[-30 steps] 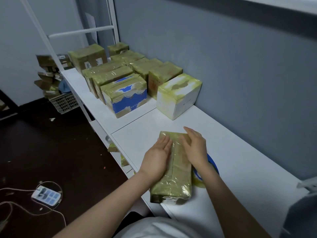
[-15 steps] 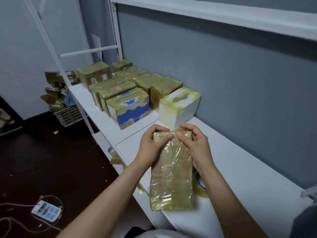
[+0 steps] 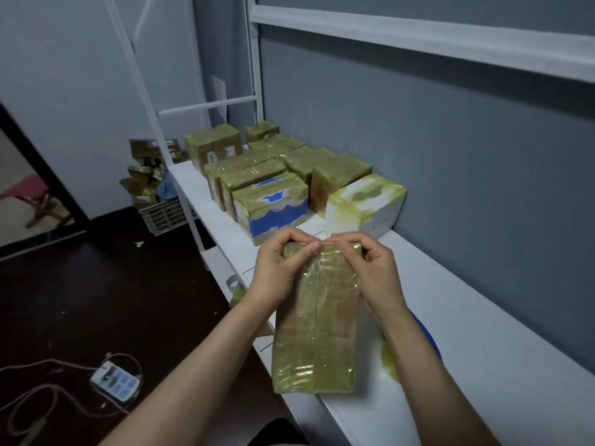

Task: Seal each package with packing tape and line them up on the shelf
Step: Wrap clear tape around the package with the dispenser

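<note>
Together, the left hand [image 3: 278, 273] and right hand [image 3: 373, 273] grip the far end of a long brown cardboard package wrapped in yellowish tape [image 3: 318, 336], with fingers [image 3: 291, 235] curled over its edge. It rests on the white shelf [image 3: 489, 336], near its front edge.

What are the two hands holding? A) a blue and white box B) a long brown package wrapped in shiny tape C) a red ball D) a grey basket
B: the left hand and the right hand both pinch the far end of the long brown tape-wrapped package.
</note>
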